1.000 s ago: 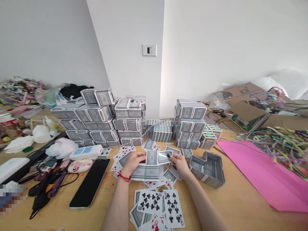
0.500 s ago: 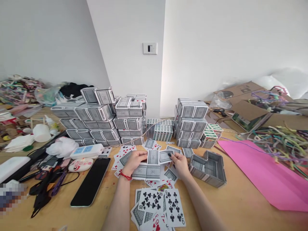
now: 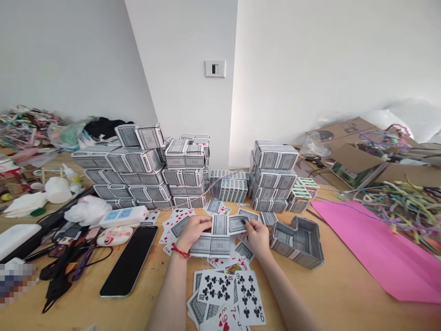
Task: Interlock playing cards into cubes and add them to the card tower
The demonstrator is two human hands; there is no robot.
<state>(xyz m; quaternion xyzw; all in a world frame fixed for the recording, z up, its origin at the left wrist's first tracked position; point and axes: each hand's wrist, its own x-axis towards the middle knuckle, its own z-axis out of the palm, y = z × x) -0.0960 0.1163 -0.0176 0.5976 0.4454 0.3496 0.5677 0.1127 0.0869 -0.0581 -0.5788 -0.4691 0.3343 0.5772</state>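
Note:
Between my hands is a piece made of joined playing cards [image 3: 211, 247], grey patterned backs facing up. My left hand [image 3: 193, 232], with a red cord at the wrist, grips its left side with fingers and thumb closed. My right hand [image 3: 257, 235] pinches a playing card [image 3: 237, 224] on the piece's upper right. Loose cards lie beneath and around it. Nearer to me, a pile of cards shows a ten of clubs [image 3: 216, 286] and a nine of clubs [image 3: 248, 296]. To the right sits an open hollow form of folded cards [image 3: 303, 241].
Stacked card blocks stand at the back left [image 3: 138, 163] and back right [image 3: 275, 170]. A phone [image 3: 129, 262], a power strip [image 3: 124, 216] and glue guns [image 3: 62, 271] lie left. A pink sheet [image 3: 375, 248], yarn scraps [image 3: 399, 207] and a cardboard box [image 3: 361, 161] occupy the right.
Almost nothing differs. My hands and the joined cards have shifted very slightly to the right in view, the grip staying the same.

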